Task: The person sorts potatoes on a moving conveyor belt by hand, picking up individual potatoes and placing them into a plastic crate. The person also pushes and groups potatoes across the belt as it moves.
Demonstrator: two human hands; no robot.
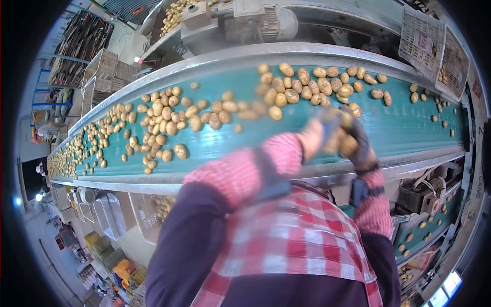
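Observation:
Potatoes lie on a green conveyor belt (215,146), thick on the left and middle. Near the belt's front edge, both of my hands, in dark gloves, come together around several potatoes (349,146). My left hand (318,134) is smeared by motion; it looks closed against the potatoes from the left. On the other side, my right hand (362,146) curls its fingers round them. More potatoes (322,86) lie on the belt just beyond my hands. Some potatoes left of my hands are blurred. How many are in my grip cannot be made out.
Metal rails (153,180) border the belt. Behind it stand a motor (266,24) and plastic crates (422,41). A lower green belt (424,230) carries potatoes at the right. A white crate (146,217) with potatoes sits below the near rail at the left.

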